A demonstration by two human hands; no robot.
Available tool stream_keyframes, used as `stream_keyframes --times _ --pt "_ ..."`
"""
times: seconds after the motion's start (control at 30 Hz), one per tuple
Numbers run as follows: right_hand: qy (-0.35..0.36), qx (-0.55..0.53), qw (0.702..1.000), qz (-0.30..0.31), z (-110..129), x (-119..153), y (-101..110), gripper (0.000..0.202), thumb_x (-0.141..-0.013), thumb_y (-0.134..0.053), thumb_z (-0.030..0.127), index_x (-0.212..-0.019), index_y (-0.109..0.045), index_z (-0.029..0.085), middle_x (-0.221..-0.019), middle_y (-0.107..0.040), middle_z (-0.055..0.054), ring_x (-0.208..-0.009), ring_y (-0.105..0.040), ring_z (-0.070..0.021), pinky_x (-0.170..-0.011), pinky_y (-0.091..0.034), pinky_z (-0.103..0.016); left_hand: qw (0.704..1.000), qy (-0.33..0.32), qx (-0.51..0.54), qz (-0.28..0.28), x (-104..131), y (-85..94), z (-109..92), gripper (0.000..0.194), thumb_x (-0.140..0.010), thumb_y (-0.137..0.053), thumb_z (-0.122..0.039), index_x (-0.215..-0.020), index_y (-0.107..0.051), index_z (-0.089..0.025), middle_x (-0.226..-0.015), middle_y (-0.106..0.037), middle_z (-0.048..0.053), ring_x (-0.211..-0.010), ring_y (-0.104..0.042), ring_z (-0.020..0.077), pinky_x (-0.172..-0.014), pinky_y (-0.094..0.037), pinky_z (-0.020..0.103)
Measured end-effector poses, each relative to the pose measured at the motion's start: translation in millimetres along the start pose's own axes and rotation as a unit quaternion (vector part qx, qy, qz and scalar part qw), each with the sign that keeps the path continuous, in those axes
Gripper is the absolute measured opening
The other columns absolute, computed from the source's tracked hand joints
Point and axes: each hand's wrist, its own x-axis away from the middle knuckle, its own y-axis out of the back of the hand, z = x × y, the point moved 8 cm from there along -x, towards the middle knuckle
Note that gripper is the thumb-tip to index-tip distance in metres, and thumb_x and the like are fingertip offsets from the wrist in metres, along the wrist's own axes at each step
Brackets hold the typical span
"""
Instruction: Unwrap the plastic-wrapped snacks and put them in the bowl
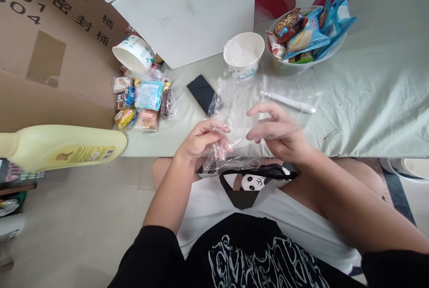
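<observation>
My left hand is closed on a crinkled clear plastic bag that spreads over the table edge in front of me. The fingers of my right hand are parted and curved at the bag's right side, slightly blurred; some film seems to lie against them. Just beyond that hand lies a white plastic utensil, seemingly in clear wrapping. A black phone lies flat behind the bag, partly covered by it. Farther back stands a paper bowl with some clear plastic in it.
A clear bowl of packaged snacks stands back right. At left are more wrapped snacks, a tipped paper bowl, a yellow bottle and a cardboard box. A white box stands behind.
</observation>
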Motion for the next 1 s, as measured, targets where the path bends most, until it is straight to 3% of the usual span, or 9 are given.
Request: stream_keyframes --times 0.1,0.2,0.33,0.43,0.5,0.6,0.77,0.87,1.0 --pt "0.014 -0.006 1.0 -0.027 -0.3 -1.2 8.9 0.026 -0.081 -0.056 0.016 -0.069 -0.075 0.029 -0.117 -0.061 -0.006 -0.096 -0.065 -0.0215 -0.073 -0.059 -0.039 0.999 -0.005 0.026 -0.034 -9.6 7.0 2.2 0.04 -0.055 -0.084 -0.052 -0.056 -0.059 -0.019 -0.053 -0.064 0.005 -0.043 -0.062 0.0213 -0.039 -0.048 0.033" --pt "0.007 -0.036 0.998 -0.051 -5.4 -3.6 15.8 0.028 -0.08 -0.055 0.014 -0.065 -0.074 0.028 -0.117 -0.061 -0.007 -0.115 -0.061 -0.026 -0.087 -0.056 -0.044 0.997 -0.005 0.035 -0.069 -19.4 14.8 5.5 0.042 -0.062 -0.072 -0.059 -0.053 -0.063 -0.019 -0.059 -0.068 0.008 -0.051 -0.065 0.022 -0.049 -0.053 0.037" --pt "-0.068 -0.047 0.994 -0.074 -26.6 -6.7 17.9 0.024 -0.082 -0.054 0.019 -0.069 -0.074 0.024 -0.115 -0.062 -0.008 -0.121 -0.056 -0.0284 -0.102 -0.049 -0.052 0.982 -0.045 -0.038 -0.179 -26.3 32.4 4.7 0.047 -0.07 -0.071 -0.063 -0.054 -0.069 -0.018 -0.068 -0.072 0.008 -0.067 -0.067 0.0193 -0.064 -0.055 0.033" --pt "-0.134 -0.063 0.985 -0.094 -46.3 -6.6 15.1 0.018 -0.086 -0.059 0.032 -0.076 -0.069 0.022 -0.111 -0.061 -0.008 -0.112 -0.059 -0.0264 -0.095 -0.052 -0.047 0.965 -0.081 -0.087 -0.232 -24.1 39.8 0.6 0.033 -0.066 -0.081 -0.049 -0.061 -0.072 -0.018 -0.068 -0.071 0.005 -0.069 -0.065 0.0169 -0.067 -0.054 0.029" --pt "-0.176 -0.103 0.973 -0.11 -59.3 -5.1 11.2 0.024 -0.082 -0.068 0.041 -0.098 -0.065 0.024 -0.113 -0.059 -0.007 -0.093 -0.062 -0.0197 -0.079 -0.056 -0.038 0.969 -0.088 -0.085 -0.215 -21.8 38.1 -1.8 0.025 -0.064 -0.084 -0.039 -0.068 -0.072 -0.017 -0.074 -0.071 0.004 -0.069 -0.064 0.0144 -0.065 -0.053 0.027" --pt "-0.223 -0.164 0.958 -0.076 -71.7 -4.3 -3.1 0.064 -0.073 -0.079 0.041 -0.128 -0.049 0.027 -0.108 -0.062 -0.004 -0.071 -0.059 -0.0134 -0.062 -0.051 -0.03 0.979 -0.096 -0.057 -0.172 -15.2 33.2 -8.6 0.03 -0.06 -0.085 -0.029 -0.084 -0.07 -0.02 -0.088 -0.071 0.002 -0.065 -0.065 0.0112 -0.06 -0.052 0.025" --pt "-0.226 -0.179 0.957 -0.01 -68.6 -6.7 -19.0 0.023 -0.08 -0.072 0.041 -0.086 -0.061 0.021 -0.075 -0.059 0.001 -0.068 -0.055 -0.0139 -0.067 -0.049 -0.032 0.977 -0.1 0.056 -0.181 -5.7 34.1 -9.9 0.075 -0.058 -0.089 -0.036 -0.127 -0.059 -0.033 -0.103 -0.074 0.002 -0.067 -0.069 0.0149 -0.059 -0.055 0.028" --pt "-0.22 -0.242 0.944 -0.05 -67.3 -7.1 -16.5 0.024 -0.079 -0.073 0.041 -0.089 -0.062 0.022 -0.081 -0.064 0.0 -0.075 -0.06 -0.0144 -0.072 -0.051 -0.031 0.988 -0.022 0.082 -0.127 -10.6 21.2 6.8 0.063 -0.056 -0.09 -0.041 -0.111 -0.068 -0.022 -0.092 -0.075 0.005 -0.071 -0.071 0.0181 -0.063 -0.057 0.03" --pt "-0.258 -0.23 0.936 0.069 -69.5 -3.9 -33.7 0.023 -0.081 -0.074 0.038 -0.092 -0.063 0.021 -0.075 -0.067 0.0 -0.069 -0.061 -0.0149 -0.064 -0.05 -0.031 0.987 -0.01 0.022 -0.156 -11.0 23.3 11.6 0.037 -0.065 -0.085 -0.041 -0.09 -0.07 -0.018 -0.069 -0.071 0.001 -0.061 -0.068 0.016 -0.057 -0.055 0.027"
